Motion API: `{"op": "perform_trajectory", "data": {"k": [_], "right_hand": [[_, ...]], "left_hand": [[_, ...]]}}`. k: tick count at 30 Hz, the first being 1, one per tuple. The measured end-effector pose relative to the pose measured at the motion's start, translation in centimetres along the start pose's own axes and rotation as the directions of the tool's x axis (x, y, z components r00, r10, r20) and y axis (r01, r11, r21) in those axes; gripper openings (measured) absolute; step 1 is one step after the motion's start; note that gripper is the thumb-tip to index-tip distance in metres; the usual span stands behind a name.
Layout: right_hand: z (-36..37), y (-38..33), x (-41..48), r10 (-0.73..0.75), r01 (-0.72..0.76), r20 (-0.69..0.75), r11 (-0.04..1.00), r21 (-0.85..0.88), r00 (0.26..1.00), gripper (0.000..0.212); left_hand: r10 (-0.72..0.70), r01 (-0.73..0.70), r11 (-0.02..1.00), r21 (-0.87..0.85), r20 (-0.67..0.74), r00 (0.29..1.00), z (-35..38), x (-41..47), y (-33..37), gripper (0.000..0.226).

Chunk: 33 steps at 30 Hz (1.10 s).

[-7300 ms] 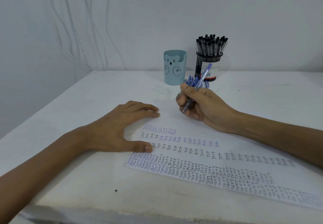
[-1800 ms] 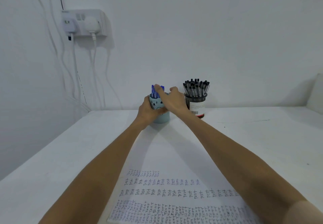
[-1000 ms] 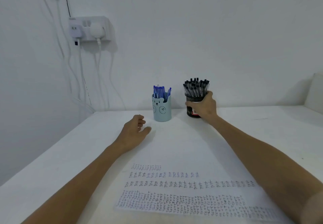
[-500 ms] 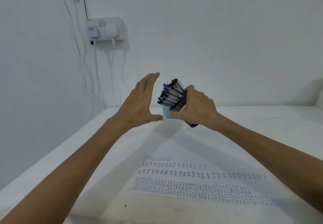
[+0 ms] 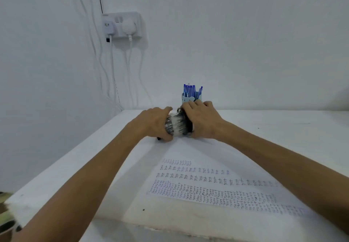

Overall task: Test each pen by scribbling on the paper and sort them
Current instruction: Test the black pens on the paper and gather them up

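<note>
Right hand (image 5: 203, 120) is tipping the black cup (image 5: 188, 126) sideways; left hand (image 5: 155, 123) is closing around the emerging black pens (image 5: 174, 125), low over the table (image 5: 283, 128) beyond the paper (image 5: 207, 156). Next, probably: draw the bundle out, test one.

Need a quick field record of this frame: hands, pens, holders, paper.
left hand: wrapped around the free end of the black pen bundle
right hand: gripping the black holder, tipped sideways
black pens: bunched between both hands, lying roughly level, low over the table
black holder: mostly hidden by the right hand
blue bear holder: upright behind the hands, blue pens standing in it
paper: flat near the table edge, rows of test writing
wall socket: two plugs in
</note>
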State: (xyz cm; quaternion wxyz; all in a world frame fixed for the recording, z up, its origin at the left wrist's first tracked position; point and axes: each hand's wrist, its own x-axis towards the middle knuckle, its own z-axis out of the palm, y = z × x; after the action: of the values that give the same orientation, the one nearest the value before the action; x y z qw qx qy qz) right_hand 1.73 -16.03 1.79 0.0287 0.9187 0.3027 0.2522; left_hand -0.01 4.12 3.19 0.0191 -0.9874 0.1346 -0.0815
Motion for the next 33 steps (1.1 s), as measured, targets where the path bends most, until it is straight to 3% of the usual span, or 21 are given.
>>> {"op": "perform_trajectory", "data": {"k": [3,6,8,12,18,22,28,33], "right_hand": [[-0.2,2.6,-0.1,0.046,-0.039,0.094,0.996,-0.078,0.994,0.080],[-0.3,4.9,-0.2,0.093,-0.079,0.174,0.993,-0.082,0.980,0.087],[-0.3,6.4,-0.4,0.127,-0.136,0.180,0.990,0.035,0.975,0.087],[0.0,8.5,-0.7,0.188,-0.229,0.154,0.918,0.325,0.970,0.087],[1.1,9.9,-1.2,0.312,-0.298,0.064,0.799,0.523,0.948,0.092],[1.4,10.2,-1.3,0.399,-0.366,0.081,0.717,0.592,0.913,0.094],[2.2,10.5,-1.8,0.550,-0.494,0.187,0.486,0.721,0.814,0.093],[3.0,10.8,-2.1,0.608,-0.552,0.235,0.406,0.729,0.758,0.097]], "left_hand": [[-0.006,0.021,0.987,-0.160,0.093,0.996,0.4,0.3,-1.7,0.059],[0.006,0.041,0.965,-0.259,0.179,0.984,0.2,0.2,-2.5,0.051],[0.003,0.070,0.947,-0.313,0.226,0.974,0.1,0.1,-2.8,0.052],[-0.003,0.089,0.943,-0.321,0.261,0.965,0.3,0.3,-3.0,0.062],[0.009,0.089,0.926,-0.367,0.258,0.966,0.4,0.0,-3.0,0.091],[-0.012,0.106,0.934,-0.342,0.266,0.964,0.5,0.2,-3.1,0.122],[-0.010,0.108,0.936,-0.334,0.282,0.959,0.2,0.1,-2.7,0.128],[-0.003,0.110,0.924,-0.366,0.280,0.960,0.1,0.0,-2.4,0.122]]}}
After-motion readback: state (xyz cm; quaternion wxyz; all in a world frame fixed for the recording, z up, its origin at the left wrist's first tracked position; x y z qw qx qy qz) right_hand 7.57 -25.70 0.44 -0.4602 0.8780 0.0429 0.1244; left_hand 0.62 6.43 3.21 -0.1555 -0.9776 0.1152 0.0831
